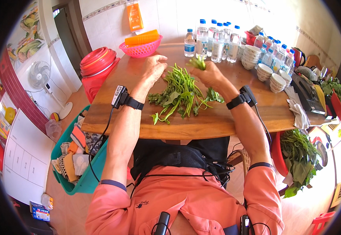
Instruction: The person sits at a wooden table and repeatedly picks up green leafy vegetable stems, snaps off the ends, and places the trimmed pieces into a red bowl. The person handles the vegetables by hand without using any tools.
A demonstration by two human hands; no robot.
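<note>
A loose heap of leafy green vegetable stems (pixel 179 94) lies on the wooden table (pixel 114 111) in front of me. My right hand (pixel 212 75) grips a small bunch of green stems (pixel 199 63), whose ends stick out above the fist. Green leaves (pixel 214 95) show below that hand; whether they belong to the bunch or lie on the table is unclear. At the far left side of the heap, my left hand (pixel 155 69) hovers with its fingers bent and apart. Nothing shows in it, though its palm side is partly hidden.
Water bottles (pixel 218 44) and stacked bowls (pixel 251 55) stand at the back right. A pink basket (pixel 142 50) sits at the back left. Left of the table are red basins (pixel 97 63) and a green cloth-filled tub (pixel 85 183). More greens (pixel 299 158) hang at right.
</note>
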